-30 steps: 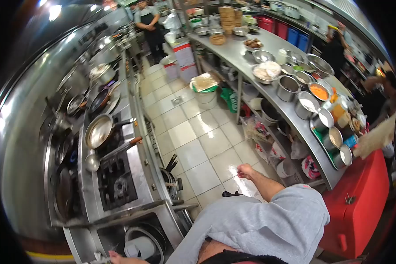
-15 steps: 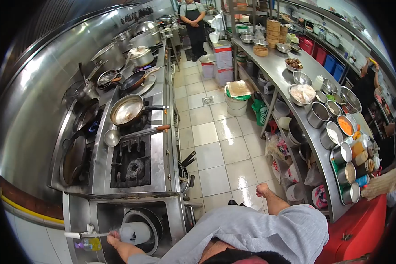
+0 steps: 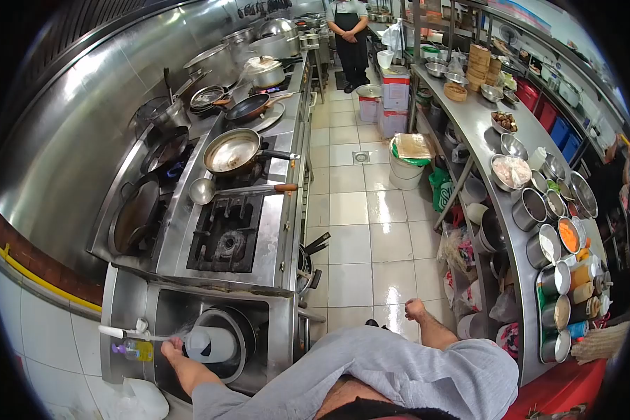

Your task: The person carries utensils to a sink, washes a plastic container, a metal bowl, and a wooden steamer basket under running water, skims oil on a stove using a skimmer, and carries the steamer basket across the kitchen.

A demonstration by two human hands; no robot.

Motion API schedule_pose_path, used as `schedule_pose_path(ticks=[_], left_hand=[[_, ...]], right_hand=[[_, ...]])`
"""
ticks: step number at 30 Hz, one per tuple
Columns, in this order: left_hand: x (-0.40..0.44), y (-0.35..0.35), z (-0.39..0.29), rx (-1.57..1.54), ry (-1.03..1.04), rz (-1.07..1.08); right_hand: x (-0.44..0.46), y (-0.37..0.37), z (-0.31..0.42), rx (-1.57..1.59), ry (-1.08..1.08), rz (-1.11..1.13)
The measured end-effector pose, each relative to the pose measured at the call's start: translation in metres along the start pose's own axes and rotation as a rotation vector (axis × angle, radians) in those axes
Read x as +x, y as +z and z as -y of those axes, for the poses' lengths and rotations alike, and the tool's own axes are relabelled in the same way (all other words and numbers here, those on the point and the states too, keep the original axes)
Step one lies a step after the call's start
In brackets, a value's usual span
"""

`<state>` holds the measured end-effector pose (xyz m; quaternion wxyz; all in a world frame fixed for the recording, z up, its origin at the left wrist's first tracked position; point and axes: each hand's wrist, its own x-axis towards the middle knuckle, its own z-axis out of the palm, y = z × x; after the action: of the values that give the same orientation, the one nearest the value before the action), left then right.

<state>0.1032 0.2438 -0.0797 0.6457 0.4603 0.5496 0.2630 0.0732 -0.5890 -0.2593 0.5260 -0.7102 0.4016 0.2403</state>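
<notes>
One white container [image 3: 220, 345] lies beside the left hand [image 3: 173, 348], grip unclear, while the right hand [image 3: 416, 309] curls closed.

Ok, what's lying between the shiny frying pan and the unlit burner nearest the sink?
A metal ladle lies there, its brown handle pointing toward the aisle, between the frying pan and that burner, as the head view shows.

No text, number, brand or sign is legible. Pale marks on the green bag [image 3: 439, 187] below the bench [image 3: 477, 124], and markings on the blue container [image 3: 577, 330] and yellow bottle [image 3: 143, 351], are too small to read.
</notes>
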Motion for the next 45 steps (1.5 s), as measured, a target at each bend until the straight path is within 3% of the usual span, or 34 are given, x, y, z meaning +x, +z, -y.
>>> schedule_pose_path(ticks=[17,25,45], left_hand=[[-0.001,0.008,-0.008,-0.117,0.011,0.072],[-0.005,0.010,-0.007,-0.123,0.071,-0.039],[0.000,0.012,0.004,-0.029,-0.024,0.020]], right_hand=[[0.007,-0.011,-0.007,-0.063,-0.005,-0.005],[0.008,-0.013,-0.013,-0.045,-0.001,-0.010],[0.012,-0.006,-0.013,-0.014,0.018,0.042]])
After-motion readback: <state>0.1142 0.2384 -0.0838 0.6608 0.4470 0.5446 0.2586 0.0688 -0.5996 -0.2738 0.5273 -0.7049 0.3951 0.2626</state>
